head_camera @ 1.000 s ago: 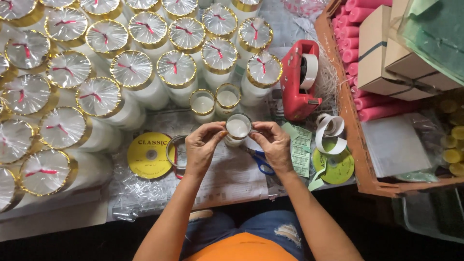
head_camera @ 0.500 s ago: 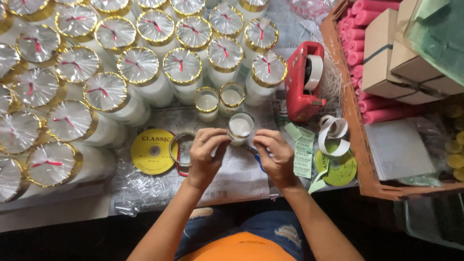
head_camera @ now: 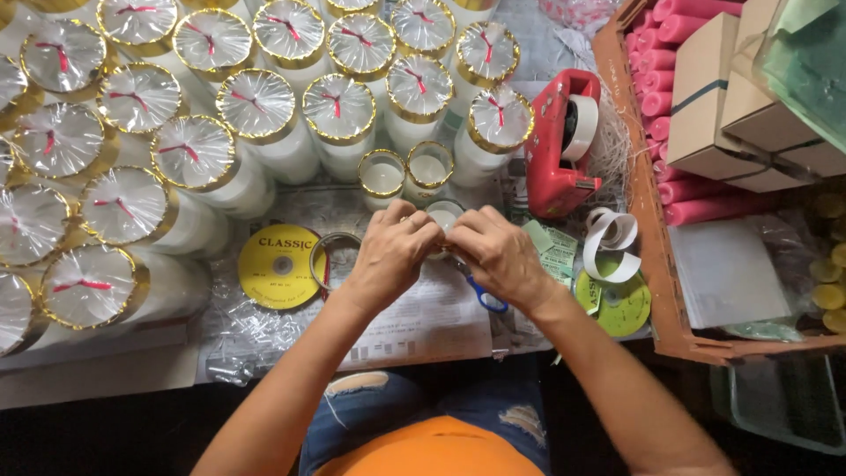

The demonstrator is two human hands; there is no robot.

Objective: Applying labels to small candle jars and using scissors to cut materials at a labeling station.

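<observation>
Surface: newspaper-covered table (head_camera: 423, 317) seen from above, crowded with candle-making goods.
Left hand: the left hand (head_camera: 392, 256) sits at the middle of the view, fingers curled tight around the near side of a small glass candle.
Right hand: the right hand (head_camera: 502, 256) meets it from 3 o'clock, fingers pinched narrow on the same candle; both hands touch each other over it.
Held thing: the small glass candle (head_camera: 445, 213) shows only as a white wax top and rim between the fingertips, just toward 12 o'clock from the knuckles.
Bare candles: two gold-rimmed candles (head_camera: 405, 172) stand uncovered just beyond the held one, at 12 o'clock.
Wrapped candles: rows of wrapped candles (head_camera: 194, 154), each capped in clear film with a gold band and red tie, fill the 9 to 12 o'clock area.
Disc: a yellow disc (head_camera: 280, 265) lies flat at 9 o'clock of the left hand, with a metal ring (head_camera: 323, 256) just beside it.
Scissors: a blue scissors handle (head_camera: 484, 295) peeks out under the right hand.
Tape: a red tape dispenser (head_camera: 557, 145) stands at 2 o'clock; a loose white strip (head_camera: 611, 242) curls at 3 o'clock.
Tray: a wooden tray (head_camera: 656, 256) on the right holds pink candles (head_camera: 656, 106) and cardboard boxes (head_camera: 705, 97).
</observation>
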